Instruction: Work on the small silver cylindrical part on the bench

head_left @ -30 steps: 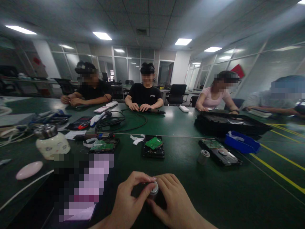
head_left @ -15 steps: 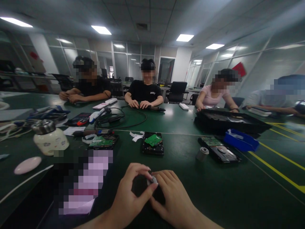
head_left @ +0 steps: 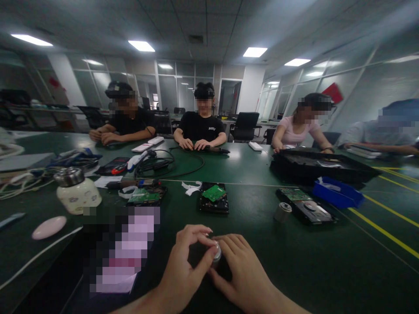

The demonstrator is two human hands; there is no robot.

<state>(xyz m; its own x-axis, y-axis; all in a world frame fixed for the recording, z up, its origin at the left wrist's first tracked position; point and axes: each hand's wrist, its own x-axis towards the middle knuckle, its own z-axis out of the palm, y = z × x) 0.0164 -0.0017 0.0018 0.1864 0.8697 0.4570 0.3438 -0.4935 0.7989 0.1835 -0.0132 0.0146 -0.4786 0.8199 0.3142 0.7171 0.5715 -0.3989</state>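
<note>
My left hand [head_left: 186, 261] bends thumb and index finger over the top of a small silver cylinder [head_left: 216, 256]. From the other side, my right hand [head_left: 240, 264] curls around the same cylinder, its fingers close together. Most of the cylinder is hidden between the hands, close above or on the green table. A similar metal cylinder [head_left: 283, 212] stands farther right, beside an opened hard drive [head_left: 307, 207]. Ahead of my hands lies another hard drive [head_left: 214, 205] with a green circuit board [head_left: 214, 192] on it.
To the left are a phone [head_left: 126, 248], a cream bottle [head_left: 78, 192], a pink oval object [head_left: 49, 227] and a third hard drive [head_left: 160, 196]. A blue tray [head_left: 338, 194] and a black tray [head_left: 356, 172] sit to the right. Several people are seated across the table.
My view has shifted slightly, so the table's things appear farther right. More of the silver cylinder's side now shows between my hands. My left fingertips have moved slightly on its top.
</note>
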